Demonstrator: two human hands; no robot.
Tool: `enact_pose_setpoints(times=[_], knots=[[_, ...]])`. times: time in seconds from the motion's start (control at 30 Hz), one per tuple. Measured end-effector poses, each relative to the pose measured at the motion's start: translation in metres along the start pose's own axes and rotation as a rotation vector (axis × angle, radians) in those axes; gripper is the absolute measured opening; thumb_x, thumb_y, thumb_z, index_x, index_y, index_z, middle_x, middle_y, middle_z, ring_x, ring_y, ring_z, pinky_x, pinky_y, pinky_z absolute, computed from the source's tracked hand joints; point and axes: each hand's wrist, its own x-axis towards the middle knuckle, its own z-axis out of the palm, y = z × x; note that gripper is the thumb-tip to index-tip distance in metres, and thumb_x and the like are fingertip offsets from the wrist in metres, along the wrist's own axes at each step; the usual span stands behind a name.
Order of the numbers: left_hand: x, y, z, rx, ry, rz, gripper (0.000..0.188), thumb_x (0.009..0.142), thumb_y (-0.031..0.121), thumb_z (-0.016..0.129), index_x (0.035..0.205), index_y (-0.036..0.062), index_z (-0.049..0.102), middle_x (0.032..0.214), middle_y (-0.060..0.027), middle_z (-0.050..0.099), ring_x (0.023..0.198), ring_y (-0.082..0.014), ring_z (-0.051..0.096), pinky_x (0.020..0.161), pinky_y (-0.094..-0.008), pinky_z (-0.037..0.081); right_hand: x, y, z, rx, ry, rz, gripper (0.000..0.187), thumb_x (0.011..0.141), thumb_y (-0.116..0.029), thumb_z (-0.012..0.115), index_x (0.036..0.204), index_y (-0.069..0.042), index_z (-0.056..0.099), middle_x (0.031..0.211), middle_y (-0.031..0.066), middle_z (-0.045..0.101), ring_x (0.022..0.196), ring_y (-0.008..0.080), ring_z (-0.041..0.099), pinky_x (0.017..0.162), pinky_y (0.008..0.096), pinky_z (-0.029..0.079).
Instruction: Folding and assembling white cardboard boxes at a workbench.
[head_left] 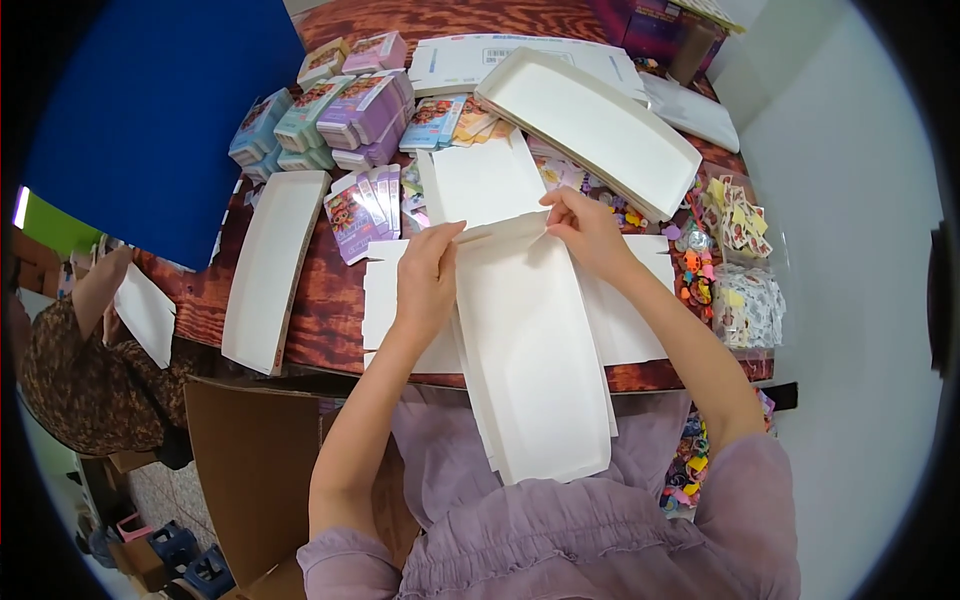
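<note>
In front of me lies a long white cardboard box [535, 370], partly folded, with raised side walls and its near end reaching my lap. My left hand [430, 275] is closed on the far left corner of the box, thumb on the fold. At the far right corner, my right hand [590, 235] pinches the edge of the same end wall between thumb and fingers. Beyond that fold, the box's far flap [487, 180] lies flat on the table. Flat white cardboard [635, 318] sticks out on both sides beneath the box.
Several folded white trays [590, 120] are stacked at the back right, another tray [272, 270] lies left. Small printed boxes [365, 105] pile up at the back left. Bags of small pieces [750, 305] and colourful trinkets [692, 265] line the right edge. Another person [85, 370] sits left.
</note>
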Motion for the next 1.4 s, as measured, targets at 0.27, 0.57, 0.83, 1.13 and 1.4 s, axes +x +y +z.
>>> enact_pose_setpoints(times=[0.27,0.57,0.83,1.13,1.4], knots=[[0.015,-0.003,0.009,-0.093,0.004,-0.244,0.008,0.092,-0.001,0.065,0.1,-0.0012,0.067,0.108,-0.0166,0.066,0.081,-0.0315,0.066,0.073,-0.0376,0.053,0.013,-0.003,0.014,-0.135,0.079,0.006,0.013,0.082,0.0,0.072,0.095,0.0,0.068,0.082,0.003,0.059,0.073,0.0122,0.056,0.068,0.0284,0.046],[0.013,-0.01,-0.003,0.148,-0.213,0.083,0.011,0.09,-0.004,0.062,0.1,-0.0012,0.065,0.103,-0.0138,0.068,0.083,-0.0329,0.068,0.072,-0.0389,0.055,0.009,0.006,0.014,-0.38,0.023,-0.319,0.01,0.083,-0.001,0.07,0.091,-0.005,0.066,0.086,0.007,0.059,0.08,0.0229,0.058,0.071,0.0335,0.047],[-0.001,0.008,-0.018,0.121,-0.226,0.217,0.012,0.09,0.001,0.067,0.102,0.0002,0.065,0.105,-0.0114,0.068,0.075,-0.0302,0.065,0.069,-0.0361,0.054,-0.014,-0.008,0.0,-0.61,0.047,-0.704,0.013,0.085,-0.014,0.072,0.08,-0.007,0.063,0.09,0.0047,0.061,0.092,0.0259,0.06,0.081,0.0422,0.047],[0.055,-0.002,-0.009,0.062,-0.522,-0.273,0.017,0.089,0.016,0.076,0.097,0.001,0.071,0.089,-0.0117,0.068,0.076,-0.0269,0.064,0.07,-0.0369,0.05,0.035,-0.031,-0.003,-0.474,-0.398,-0.159,0.012,0.083,-0.014,0.073,0.082,-0.004,0.067,0.086,0.0078,0.066,0.085,0.026,0.061,0.082,0.0406,0.046],[0.049,-0.012,0.008,0.336,-0.506,0.166,0.008,0.087,0.007,0.07,0.089,-0.0001,0.07,0.091,-0.0124,0.069,0.087,-0.0329,0.067,0.077,-0.0424,0.053,0.031,-0.016,0.023,-0.808,-0.303,-0.487,0.007,0.086,-0.006,0.062,0.09,-0.01,0.066,0.091,0.0072,0.068,0.086,0.0263,0.066,0.085,0.0388,0.044]])
